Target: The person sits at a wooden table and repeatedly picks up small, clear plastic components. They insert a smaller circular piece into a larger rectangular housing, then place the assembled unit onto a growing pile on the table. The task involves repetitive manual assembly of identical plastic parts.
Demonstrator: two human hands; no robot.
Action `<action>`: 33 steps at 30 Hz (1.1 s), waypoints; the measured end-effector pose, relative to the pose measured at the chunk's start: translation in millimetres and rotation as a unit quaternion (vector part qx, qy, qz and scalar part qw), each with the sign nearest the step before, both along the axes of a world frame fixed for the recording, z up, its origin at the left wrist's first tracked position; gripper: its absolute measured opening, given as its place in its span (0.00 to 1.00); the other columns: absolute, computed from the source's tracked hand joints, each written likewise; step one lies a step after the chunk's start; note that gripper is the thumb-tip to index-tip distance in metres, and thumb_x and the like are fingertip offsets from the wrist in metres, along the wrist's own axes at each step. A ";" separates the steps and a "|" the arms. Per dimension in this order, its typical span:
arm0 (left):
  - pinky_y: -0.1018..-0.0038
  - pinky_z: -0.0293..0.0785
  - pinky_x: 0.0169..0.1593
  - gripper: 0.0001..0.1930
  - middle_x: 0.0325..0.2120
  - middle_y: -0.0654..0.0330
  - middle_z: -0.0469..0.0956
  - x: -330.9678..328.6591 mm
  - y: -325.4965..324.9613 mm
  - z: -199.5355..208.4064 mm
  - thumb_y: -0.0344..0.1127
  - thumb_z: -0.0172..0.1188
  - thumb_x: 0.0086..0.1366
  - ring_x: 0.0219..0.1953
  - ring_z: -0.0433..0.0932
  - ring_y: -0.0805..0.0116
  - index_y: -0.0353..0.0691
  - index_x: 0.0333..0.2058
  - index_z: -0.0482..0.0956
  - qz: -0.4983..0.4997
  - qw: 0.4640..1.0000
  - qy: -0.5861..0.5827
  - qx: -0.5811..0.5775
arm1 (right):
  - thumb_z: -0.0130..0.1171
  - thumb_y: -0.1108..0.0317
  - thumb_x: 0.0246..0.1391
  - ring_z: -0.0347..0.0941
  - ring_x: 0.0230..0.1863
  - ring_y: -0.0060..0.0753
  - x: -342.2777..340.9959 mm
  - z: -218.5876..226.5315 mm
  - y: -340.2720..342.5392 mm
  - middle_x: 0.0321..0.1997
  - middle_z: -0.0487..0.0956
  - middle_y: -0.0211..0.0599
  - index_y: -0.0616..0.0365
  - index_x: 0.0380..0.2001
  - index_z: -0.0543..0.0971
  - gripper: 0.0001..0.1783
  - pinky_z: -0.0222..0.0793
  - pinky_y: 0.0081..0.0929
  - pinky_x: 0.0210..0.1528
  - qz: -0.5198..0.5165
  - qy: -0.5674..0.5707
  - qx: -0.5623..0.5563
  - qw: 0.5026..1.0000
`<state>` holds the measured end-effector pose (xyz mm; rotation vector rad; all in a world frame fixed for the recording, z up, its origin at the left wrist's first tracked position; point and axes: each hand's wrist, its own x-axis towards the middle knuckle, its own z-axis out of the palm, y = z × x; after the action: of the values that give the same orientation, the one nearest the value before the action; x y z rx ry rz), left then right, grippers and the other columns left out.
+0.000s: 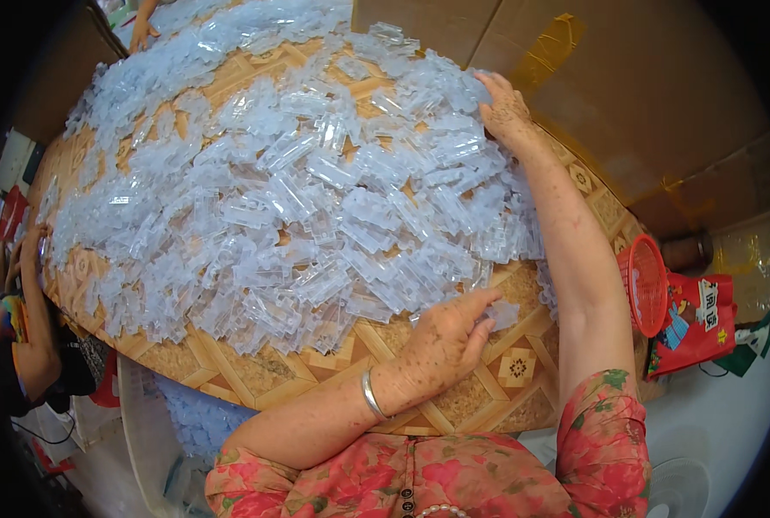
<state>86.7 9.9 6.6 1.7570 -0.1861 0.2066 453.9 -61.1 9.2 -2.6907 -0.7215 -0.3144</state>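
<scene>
Small clear plastic pieces (316, 207), flat and roughly rectangular, lie in a wide, loose pile over the table. Near the front edge, my left hand (441, 350) is closed, thumb and forefinger around the edge of one clear plastic piece (505, 316). My right hand (508, 112) reaches across to the far right side of the pile. Its fingers are apart and bent over the outer pieces, touching them; I see nothing gripped in it, though the fingertips are partly hidden.
The wood-patterned table (516, 367) has a curved edge. Brown cardboard (627, 112) stands along the far right. A red plastic basket (644, 285) and a red bag (691, 324) sit at right. Other people's hands are at far left (33, 246) and top left (142, 33).
</scene>
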 end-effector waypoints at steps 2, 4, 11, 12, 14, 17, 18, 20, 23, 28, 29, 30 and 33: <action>0.62 0.82 0.42 0.20 0.38 0.43 0.85 -0.3 0.3 -0.2 0.26 0.60 0.67 0.38 0.87 0.48 0.34 0.57 0.77 -0.002 1.000 0.008 -0.008 | 0.59 0.68 0.56 0.62 0.74 0.54 9.7 -2.2 3.2 0.78 0.61 0.41 0.39 0.65 0.76 0.31 0.61 0.47 0.74 0.008 0.008 -0.013 1.000; 0.63 0.82 0.42 0.20 0.38 0.43 0.85 0.1 1.1 -0.1 0.26 0.60 0.67 0.38 0.87 0.49 0.34 0.57 0.77 -0.001 1.000 0.014 -0.014 | 0.59 0.70 0.56 0.64 0.73 0.53 10.8 -2.4 6.3 0.78 0.62 0.41 0.39 0.64 0.77 0.31 0.62 0.46 0.74 0.011 0.007 -0.021 1.000; 0.64 0.83 0.41 0.19 0.38 0.44 0.86 0.9 1.5 0.0 0.26 0.62 0.67 0.37 0.88 0.51 0.34 0.57 0.77 -0.012 0.999 0.020 -0.027 | 0.62 0.70 0.57 0.78 0.56 0.38 -4.8 16.9 -19.0 0.57 0.82 0.40 0.45 0.62 0.78 0.28 0.73 0.34 0.60 0.039 0.113 0.028 0.992; 0.64 0.83 0.41 0.19 0.38 0.44 0.86 1.0 1.1 0.0 0.27 0.62 0.66 0.36 0.88 0.52 0.34 0.56 0.77 -0.011 1.000 0.011 -0.024 | 0.63 0.69 0.58 0.80 0.52 0.33 -6.3 17.9 -27.4 0.52 0.84 0.39 0.47 0.63 0.78 0.27 0.74 0.29 0.57 0.055 0.133 0.061 0.988; 0.64 0.83 0.41 0.19 0.37 0.45 0.86 1.9 1.7 -2.0 0.27 0.62 0.66 0.35 0.88 0.53 0.34 0.56 0.77 -0.003 1.000 -0.006 -0.017 | 0.63 0.68 0.60 0.79 0.50 0.26 -24.7 30.6 -34.7 0.51 0.83 0.35 0.53 0.63 0.77 0.26 0.74 0.26 0.55 0.060 0.239 0.112 0.963; 0.68 0.83 0.38 0.17 0.36 0.48 0.86 1.8 1.5 -1.5 0.27 0.61 0.68 0.34 0.88 0.61 0.34 0.55 0.77 -0.011 1.000 0.005 -0.017 | 0.62 0.67 0.62 0.78 0.48 0.21 -63.6 40.0 -54.5 0.49 0.82 0.30 0.59 0.62 0.77 0.25 0.73 0.24 0.54 0.075 0.315 0.222 0.920; 0.70 0.83 0.38 0.17 0.36 0.49 0.86 2.1 0.8 -1.7 0.27 0.60 0.69 0.34 0.87 0.63 0.34 0.55 0.77 -0.022 0.998 0.031 -0.041 | 0.61 0.66 0.63 0.78 0.48 0.20 -77.4 40.7 -60.1 0.49 0.82 0.29 0.61 0.62 0.76 0.25 0.73 0.24 0.54 0.083 0.325 0.265 0.904; 0.73 0.83 0.36 0.16 0.35 0.52 0.86 2.7 0.4 -3.0 0.27 0.59 0.70 0.34 0.87 0.69 0.35 0.55 0.77 -0.043 0.992 0.085 -0.086 | 0.63 0.68 0.62 0.77 0.44 0.20 -109.5 47.1 -64.9 0.45 0.82 0.28 0.59 0.59 0.79 0.22 0.74 0.24 0.50 0.064 0.319 0.360 0.874; 0.77 0.83 0.34 0.15 0.39 0.56 0.85 3.8 1.2 -3.8 0.28 0.57 0.72 0.36 0.86 0.73 0.34 0.56 0.77 -0.050 0.985 0.114 -0.119 | 0.65 0.70 0.60 0.76 0.40 0.20 -145.1 49.0 -78.3 0.43 0.82 0.27 0.56 0.58 0.80 0.22 0.74 0.23 0.48 0.071 0.289 0.431 0.852; 0.79 0.83 0.34 0.14 0.41 0.59 0.84 6.8 4.7 -4.1 0.28 0.55 0.75 0.38 0.85 0.75 0.33 0.57 0.75 -0.069 0.976 0.141 -0.148 | 0.71 0.71 0.53 0.74 0.42 0.22 -201.2 36.1 -92.2 0.45 0.82 0.28 0.52 0.57 0.79 0.27 0.73 0.23 0.48 0.102 0.106 0.247 0.958; 0.79 0.83 0.34 0.14 0.42 0.60 0.84 7.2 3.8 -6.5 0.28 0.55 0.75 0.38 0.84 0.76 0.32 0.56 0.76 -0.065 0.977 0.144 -0.144 | 0.71 0.72 0.52 0.74 0.42 0.23 -213.2 36.5 -92.5 0.46 0.82 0.28 0.52 0.57 0.79 0.27 0.73 0.24 0.48 0.111 0.095 0.223 0.964; 0.79 0.83 0.35 0.14 0.42 0.60 0.84 7.8 5.1 -7.2 0.28 0.55 0.75 0.39 0.84 0.75 0.32 0.56 0.76 -0.068 0.977 0.148 -0.141 | 0.72 0.72 0.51 0.74 0.42 0.23 -222.5 37.0 -92.4 0.46 0.82 0.28 0.51 0.57 0.79 0.28 0.73 0.24 0.48 0.121 0.083 0.199 0.969; 0.79 0.83 0.36 0.14 0.44 0.59 0.83 8.3 3.5 -7.7 0.28 0.55 0.76 0.40 0.85 0.74 0.32 0.57 0.75 -0.089 0.968 0.165 -0.168 | 0.71 0.72 0.52 0.74 0.46 0.23 -235.7 31.1 -106.0 0.47 0.81 0.29 0.54 0.57 0.79 0.27 0.74 0.23 0.49 0.099 0.137 0.235 0.957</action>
<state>95.0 13.4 -1.1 1.4023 -0.0592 -0.1780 218.2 -167.0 40.3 -2.1370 -0.7182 -0.0475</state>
